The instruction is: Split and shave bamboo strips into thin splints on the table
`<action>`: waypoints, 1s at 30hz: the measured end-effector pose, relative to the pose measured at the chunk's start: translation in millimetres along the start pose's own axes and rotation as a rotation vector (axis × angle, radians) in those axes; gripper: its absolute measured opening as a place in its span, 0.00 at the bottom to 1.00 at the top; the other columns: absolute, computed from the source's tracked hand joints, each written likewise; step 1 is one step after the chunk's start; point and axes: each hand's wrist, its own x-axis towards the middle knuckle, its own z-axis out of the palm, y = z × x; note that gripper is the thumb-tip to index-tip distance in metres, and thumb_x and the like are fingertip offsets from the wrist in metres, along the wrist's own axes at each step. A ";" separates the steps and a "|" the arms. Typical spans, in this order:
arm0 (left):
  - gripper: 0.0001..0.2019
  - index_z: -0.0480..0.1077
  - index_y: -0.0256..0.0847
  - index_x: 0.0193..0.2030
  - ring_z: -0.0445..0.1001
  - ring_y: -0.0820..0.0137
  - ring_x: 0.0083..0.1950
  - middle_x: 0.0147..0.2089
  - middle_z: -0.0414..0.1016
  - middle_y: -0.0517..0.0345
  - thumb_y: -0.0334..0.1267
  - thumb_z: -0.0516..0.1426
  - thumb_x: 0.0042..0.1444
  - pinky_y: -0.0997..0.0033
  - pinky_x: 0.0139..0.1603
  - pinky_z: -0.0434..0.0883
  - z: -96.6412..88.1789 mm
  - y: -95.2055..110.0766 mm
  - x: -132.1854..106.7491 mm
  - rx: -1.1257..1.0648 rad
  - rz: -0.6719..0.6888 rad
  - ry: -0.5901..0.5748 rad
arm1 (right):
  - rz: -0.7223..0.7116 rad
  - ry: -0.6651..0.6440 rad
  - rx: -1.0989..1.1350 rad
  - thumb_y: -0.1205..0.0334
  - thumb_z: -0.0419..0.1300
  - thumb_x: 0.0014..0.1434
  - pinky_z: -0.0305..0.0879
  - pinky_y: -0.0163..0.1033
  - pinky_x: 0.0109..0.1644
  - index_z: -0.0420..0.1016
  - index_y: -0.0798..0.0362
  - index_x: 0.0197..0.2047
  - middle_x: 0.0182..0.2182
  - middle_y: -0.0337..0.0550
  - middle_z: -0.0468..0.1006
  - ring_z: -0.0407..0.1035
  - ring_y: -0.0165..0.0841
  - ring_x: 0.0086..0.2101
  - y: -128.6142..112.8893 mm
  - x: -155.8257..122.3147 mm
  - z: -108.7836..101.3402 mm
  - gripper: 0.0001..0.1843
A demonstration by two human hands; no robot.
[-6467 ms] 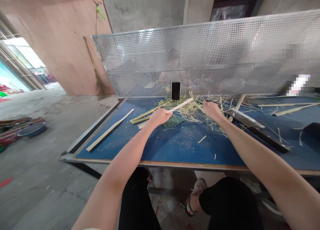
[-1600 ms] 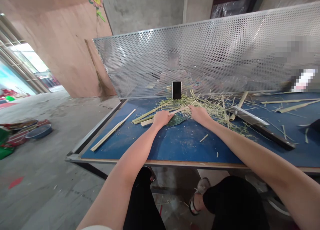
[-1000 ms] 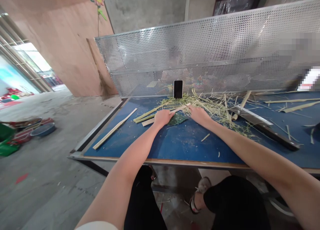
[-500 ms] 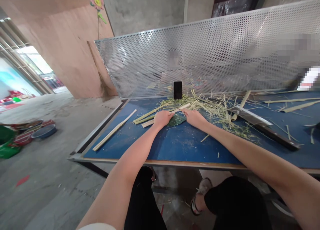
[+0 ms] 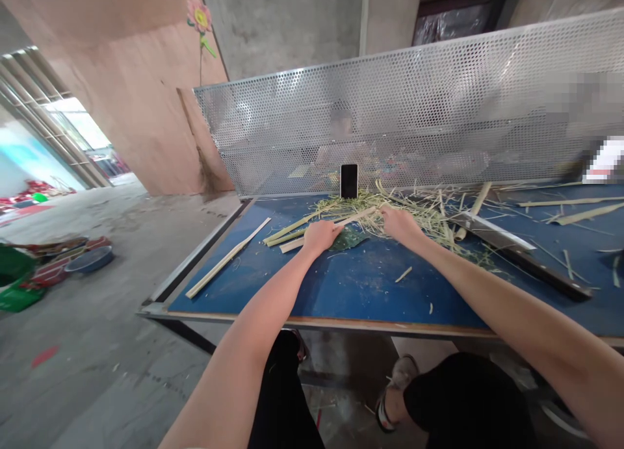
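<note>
My left hand (image 5: 319, 236) is closed round a pale flat bamboo strip (image 5: 355, 216) that slants up to the right over the blue table (image 5: 351, 283). My right hand (image 5: 400, 223) is closed at the strip's far end, by a heap of thin bamboo shavings (image 5: 414, 210); what its fingers grip is too small to make out. A dark green scrap (image 5: 350, 239) lies on the table just under and between the two hands.
A black phone (image 5: 349, 180) stands against the perforated metal screen (image 5: 400, 111). Longer bamboo strips (image 5: 229, 258) lie at the left of the table. A large cleaver (image 5: 507, 246) lies to the right. A person sits behind the screen. Basins (image 5: 90, 259) stand on the floor, left.
My right hand has moved away to the right along the strip, toward the shavings. My left hand has kept its hold on the strip.
</note>
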 end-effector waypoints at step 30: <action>0.29 0.85 0.36 0.46 0.84 0.51 0.51 0.47 0.86 0.38 0.59 0.53 0.74 0.61 0.54 0.76 3.0 -4.9 14.1 0.004 -0.035 -0.027 | -0.181 0.018 0.173 0.61 0.48 0.78 0.70 0.43 0.54 0.75 0.51 0.72 0.53 0.54 0.87 0.81 0.45 0.48 -45.6 -13.5 11.8 0.26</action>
